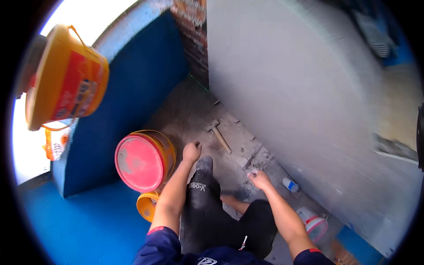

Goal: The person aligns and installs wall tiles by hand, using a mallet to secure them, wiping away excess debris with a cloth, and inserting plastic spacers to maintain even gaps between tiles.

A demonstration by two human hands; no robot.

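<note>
My left hand [192, 151] is closed, its fingers curled above the dusty floor near my knee; anything inside it is hidden. Over rubble at the wall's foot, my right hand [260, 179] is pinched, with a small pale bit at the fingertips that I cannot make out. Between and beyond my hands lies a hammer [219, 136] with a wooden handle and a grey head, touched by neither. Left of my left forearm stands a yellow bucket with a red lid [140, 162], smeared with grey.
A smaller yellow pail [147, 206] sits behind the lidded bucket. Another yellow bucket [79, 84] stands high at left by the blue wall [132, 79]. The smooth grey wall [300, 88] rises at right; a bottle [290, 184] and a white tub [312, 224] lie below it.
</note>
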